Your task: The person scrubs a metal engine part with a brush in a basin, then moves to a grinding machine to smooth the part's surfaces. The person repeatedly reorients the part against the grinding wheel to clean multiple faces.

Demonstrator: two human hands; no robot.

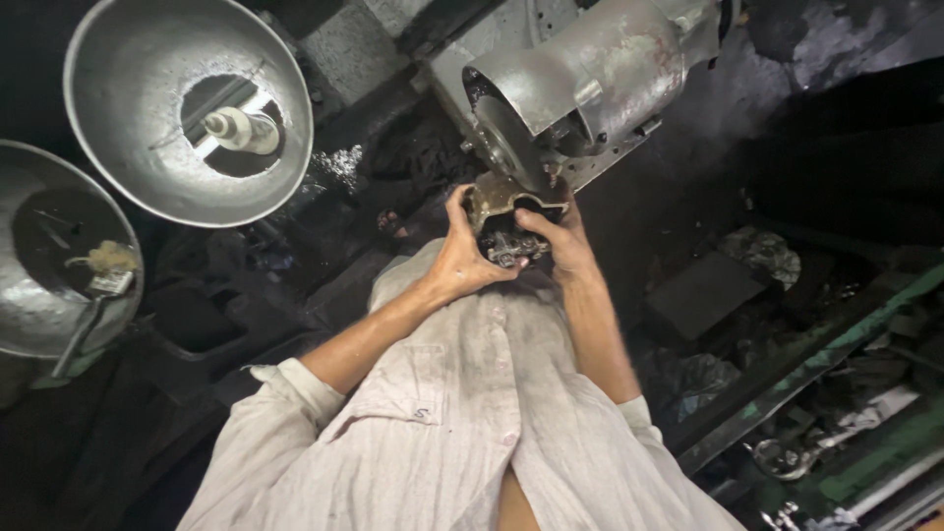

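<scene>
Both my hands hold a dark, greasy metal part (503,222) up against the grinding wheel (511,147) of a grey bench grinder (600,69). My left hand (459,258) wraps the part's left side, thumb up along its edge. On the right side, my right hand (560,241) grips it with fingers curled over the top. The part's underside shows small cast lugs between my palms. My pale striped shirt (442,423) fills the lower middle of the view.
Two metal lamp shades hang at the left, the upper one (187,108) with a bulb inside, the lower one (59,256) at the frame edge. A green-edged shelf (806,364) with metal scraps runs along the right. Dark, dirty floor and blocks (703,290) surround the grinder.
</scene>
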